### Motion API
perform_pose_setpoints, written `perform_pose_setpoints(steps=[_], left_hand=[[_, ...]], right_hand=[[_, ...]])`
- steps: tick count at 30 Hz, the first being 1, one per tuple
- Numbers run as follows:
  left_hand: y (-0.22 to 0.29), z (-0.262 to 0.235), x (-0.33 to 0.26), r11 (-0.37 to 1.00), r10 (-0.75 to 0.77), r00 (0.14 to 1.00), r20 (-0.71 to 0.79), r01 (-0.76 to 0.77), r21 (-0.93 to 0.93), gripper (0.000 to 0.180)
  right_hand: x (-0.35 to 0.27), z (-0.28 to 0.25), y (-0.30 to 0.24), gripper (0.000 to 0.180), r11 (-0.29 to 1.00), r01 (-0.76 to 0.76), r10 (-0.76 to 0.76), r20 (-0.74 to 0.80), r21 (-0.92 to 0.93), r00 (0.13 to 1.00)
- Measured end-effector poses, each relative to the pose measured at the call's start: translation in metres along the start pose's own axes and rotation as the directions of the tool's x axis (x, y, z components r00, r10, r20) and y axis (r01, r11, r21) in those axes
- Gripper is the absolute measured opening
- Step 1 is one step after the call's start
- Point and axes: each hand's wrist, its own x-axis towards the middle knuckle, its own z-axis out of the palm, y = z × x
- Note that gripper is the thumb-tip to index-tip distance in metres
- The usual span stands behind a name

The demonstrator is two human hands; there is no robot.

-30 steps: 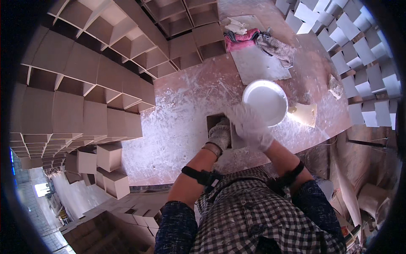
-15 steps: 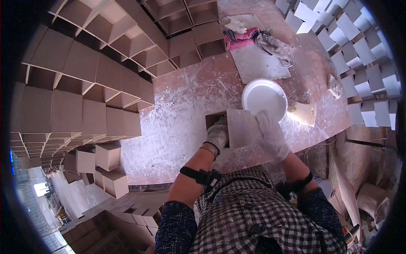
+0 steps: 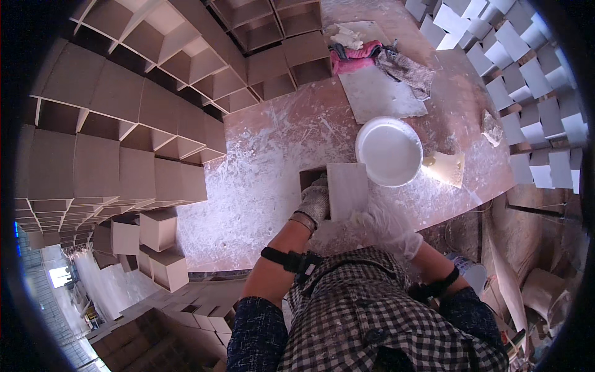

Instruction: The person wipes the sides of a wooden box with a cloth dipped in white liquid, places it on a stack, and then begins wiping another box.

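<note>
In the middle, an open-ended box (image 3: 347, 191) is held over the table, its right face coated whitish. My left hand (image 3: 314, 201), in a grey knit glove, reaches into the box's dark opening and grips it from inside; the fingertips are hidden there. At the box's lower right corner is my right hand (image 3: 387, 228) in a white glove, smeared by motion, so its fingers are hard to make out. Just beyond that hand stands a round white tub (image 3: 389, 152) with white liquid or paste in it.
Brown open boxes (image 3: 102, 164) are stacked high along the left and back. White-faced boxes (image 3: 530, 93) rise at the right. On the white-smeared table (image 3: 248, 192) lie a flat board (image 3: 384, 99) with pink and grey cloths (image 3: 403, 71), and a yellowish sheet piece (image 3: 447, 167).
My right hand has moved from beside the tub down toward me, to the box's lower right corner. The box and my left hand have shifted slightly left.
</note>
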Motion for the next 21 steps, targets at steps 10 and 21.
perform_pose_setpoints(steps=[10,21], left_hand=[[0.016,-0.002,-0.011,0.999,-0.038,0.997,-0.068,0.038,-0.006,0.056],[0.011,-0.009,-0.015,0.984,0.005,1.0,-0.019,-0.002,0.176,0.054]], right_hand=[[0.066,0.009,0.072,0.02,0.993,-0.016,-0.039,-0.462,-0.116,0.886],[-0.002,0.024,0.012,0.033,0.979,-0.121,0.15,-0.177,0.166,0.973]])
